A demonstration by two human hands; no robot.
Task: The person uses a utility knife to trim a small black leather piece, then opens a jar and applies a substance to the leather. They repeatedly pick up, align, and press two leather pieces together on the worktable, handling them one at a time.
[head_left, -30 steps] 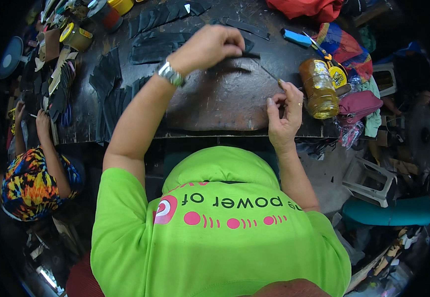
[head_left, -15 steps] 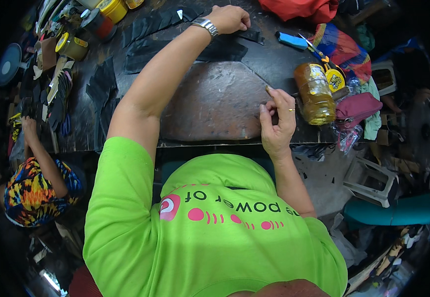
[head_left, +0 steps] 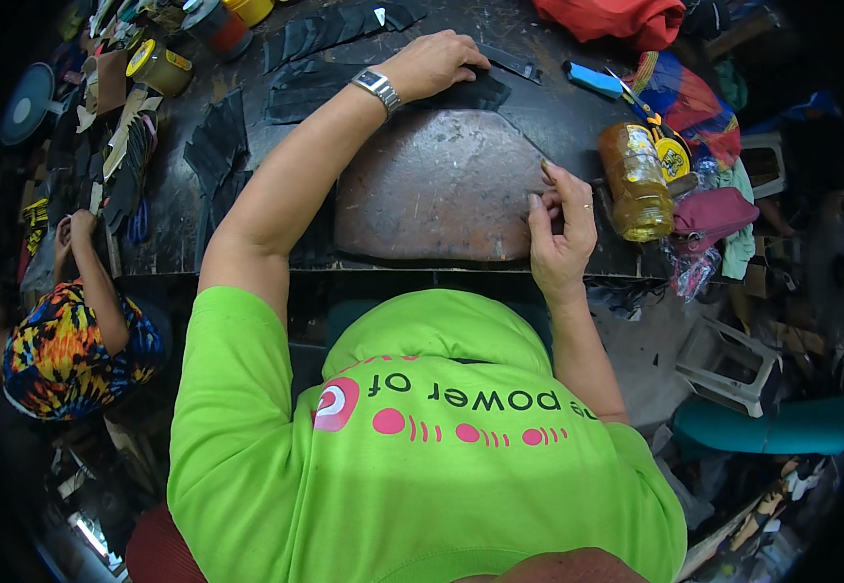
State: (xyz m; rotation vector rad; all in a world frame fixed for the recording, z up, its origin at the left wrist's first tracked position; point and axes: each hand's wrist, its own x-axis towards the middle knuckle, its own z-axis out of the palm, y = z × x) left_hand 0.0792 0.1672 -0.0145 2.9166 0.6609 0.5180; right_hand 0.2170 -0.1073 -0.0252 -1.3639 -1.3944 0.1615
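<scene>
My left hand (head_left: 435, 66), with a metal-band watch (head_left: 377, 88) at the wrist, reaches across the dark table over a row of flat black pieces (head_left: 310, 89). Its fingers are bent and slightly apart, lying by a separate black strip (head_left: 511, 64); nothing shows gripped in them. Beneath my arms sits a worn brown board (head_left: 436, 189) with angled corners, at the table's near edge. At the board's right side is my right hand (head_left: 566, 228), index finger raised and thumb apart from it. That index fingertip looks dark; I see no object in this hand.
Right of the board stand a jar of amber liquid (head_left: 636, 185), scissors (head_left: 642, 105), a blue block (head_left: 593, 80) and a maroon pouch (head_left: 713, 214). More black pieces (head_left: 216, 151) and a yellow-lidded jar (head_left: 157, 68) lie left. Another person (head_left: 82, 325) works at far left.
My left hand has come nearer, from beside the loose strip onto the row of black pieces, and its fingers have loosened. My right hand stays by the board's edge. The whole view has shifted slightly.
</scene>
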